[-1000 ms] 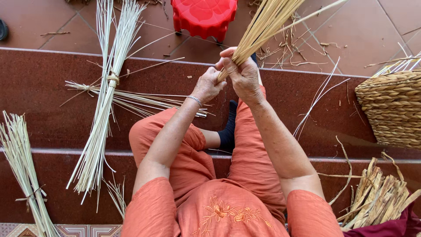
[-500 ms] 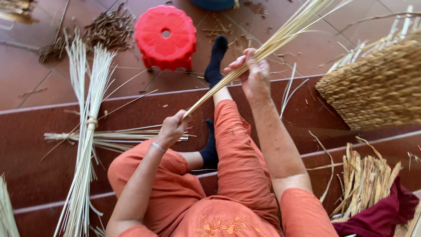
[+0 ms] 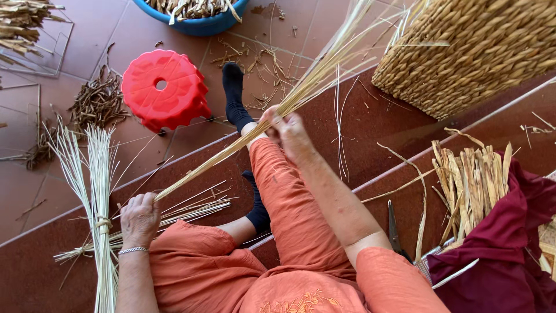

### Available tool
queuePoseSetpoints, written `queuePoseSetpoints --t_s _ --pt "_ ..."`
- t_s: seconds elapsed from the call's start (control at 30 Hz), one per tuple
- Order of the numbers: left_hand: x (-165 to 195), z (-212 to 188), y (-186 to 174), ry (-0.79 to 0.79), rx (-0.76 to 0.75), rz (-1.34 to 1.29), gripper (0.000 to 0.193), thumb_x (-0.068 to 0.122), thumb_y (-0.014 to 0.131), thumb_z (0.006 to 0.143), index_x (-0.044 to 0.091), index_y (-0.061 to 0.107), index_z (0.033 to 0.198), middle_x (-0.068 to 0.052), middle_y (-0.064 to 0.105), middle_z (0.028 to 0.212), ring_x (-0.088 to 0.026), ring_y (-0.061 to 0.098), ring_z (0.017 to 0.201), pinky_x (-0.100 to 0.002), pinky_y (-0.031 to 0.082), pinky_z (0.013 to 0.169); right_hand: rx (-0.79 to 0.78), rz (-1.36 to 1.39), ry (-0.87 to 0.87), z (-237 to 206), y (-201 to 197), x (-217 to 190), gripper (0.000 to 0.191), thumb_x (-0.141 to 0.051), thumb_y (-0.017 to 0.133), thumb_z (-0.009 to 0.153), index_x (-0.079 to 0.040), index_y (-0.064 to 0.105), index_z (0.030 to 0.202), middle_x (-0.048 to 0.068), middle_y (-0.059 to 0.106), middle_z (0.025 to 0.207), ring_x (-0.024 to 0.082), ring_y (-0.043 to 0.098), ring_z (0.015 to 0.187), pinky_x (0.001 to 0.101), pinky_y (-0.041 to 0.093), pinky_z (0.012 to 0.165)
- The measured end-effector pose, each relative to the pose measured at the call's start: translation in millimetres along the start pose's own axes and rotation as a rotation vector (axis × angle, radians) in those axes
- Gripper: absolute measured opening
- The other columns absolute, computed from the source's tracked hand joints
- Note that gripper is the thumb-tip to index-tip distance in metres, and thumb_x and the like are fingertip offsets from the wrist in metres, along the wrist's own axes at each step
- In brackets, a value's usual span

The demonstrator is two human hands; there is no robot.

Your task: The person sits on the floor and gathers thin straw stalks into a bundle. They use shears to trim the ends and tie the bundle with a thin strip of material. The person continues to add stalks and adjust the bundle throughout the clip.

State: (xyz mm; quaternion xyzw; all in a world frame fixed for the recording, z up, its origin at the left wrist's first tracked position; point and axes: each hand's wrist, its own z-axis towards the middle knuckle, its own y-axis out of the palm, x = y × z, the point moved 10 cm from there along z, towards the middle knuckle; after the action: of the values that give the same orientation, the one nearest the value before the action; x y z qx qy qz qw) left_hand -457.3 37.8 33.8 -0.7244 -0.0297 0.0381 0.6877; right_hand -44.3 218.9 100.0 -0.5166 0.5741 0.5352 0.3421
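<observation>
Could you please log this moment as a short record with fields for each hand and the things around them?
Left hand: closed on the low end of the long straw bundle, above the left knee.
Right hand: grip around the same bundle farther up, where it fans out.
Bundle: slanted, lower left to upper right.
Seat: person sits on red-brown steps.
Left side: tied pale reeds, red plastic stool.
Right side: woven basket, flat dried strips, dark red cloth.
Top: blue tub.
</observation>
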Motion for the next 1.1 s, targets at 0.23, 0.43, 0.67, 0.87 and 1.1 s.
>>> queuePoseSetpoints --t_s 0.23,0.43,0.67,0.87,1.1 --pt "57 19 -32 0.010 -0.303 -0.071 0.103 0.065 0.076 0.068 0.026 0.037 0.155 -0.005 0.039 0.157 -0.022 0.031 0.146 -0.068 0.005 0.117 -0.068 0.188 -0.043 -21 41 52 0.036 -0.034 0.068 0.101 0.002 0.070 0.097 0.010 0.072 0.084 0.013 0.069 0.064 0.0269 0.062 0.060" --pt "175 41 -72 0.273 -0.113 -0.701 0.056 0.038 0.071 0.091 0.013 0.060 0.140 -0.004 0.076 0.119 -0.022 0.059 0.103 -0.042 0.049 0.097 -0.131 0.234 -0.074 -51 63 77 0.024 -0.024 0.065 0.103 -0.001 0.069 0.106 0.008 0.073 0.091 0.012 0.070 0.070 0.0247 0.060 0.063" --pt "204 43 -23 0.205 -0.322 -1.282 0.018 0.017 0.067 0.100 0.005 0.077 0.109 0.007 0.065 0.082 -0.002 0.053 0.075 -0.020 0.046 0.064 -0.133 0.164 -0.179 -64 47 50 0.022 -0.017 0.071 0.101 -0.001 0.068 0.116 0.005 0.067 0.094 0.010 0.065 0.074 0.0232 0.057 0.066" --pt "197 30 -6 0.189 -0.454 -1.404 0.020 0.019 0.065 0.100 0.003 0.078 0.104 0.006 0.070 0.088 -0.003 0.058 0.080 -0.021 0.049 0.070 0.123 0.216 -0.043 -69 -27 11 0.031 -0.029 0.064 0.096 -0.011 0.064 0.122 0.001 0.068 0.083 0.010 0.067 0.073 0.0250 0.062 0.061" --pt "200 22 -3 0.124 -0.567 -1.381 0.032 0.030 0.063 0.102 0.003 0.079 0.103 0.005 0.062 0.081 -0.004 0.050 0.073 -0.021 0.044 0.065 0.237 0.191 -0.252 -77 -69 -29 0.025 -0.017 0.073 0.101 -0.001 0.069 0.120 0.005 0.073 0.096 0.011 0.069 0.073 0.0253 0.060 0.068"
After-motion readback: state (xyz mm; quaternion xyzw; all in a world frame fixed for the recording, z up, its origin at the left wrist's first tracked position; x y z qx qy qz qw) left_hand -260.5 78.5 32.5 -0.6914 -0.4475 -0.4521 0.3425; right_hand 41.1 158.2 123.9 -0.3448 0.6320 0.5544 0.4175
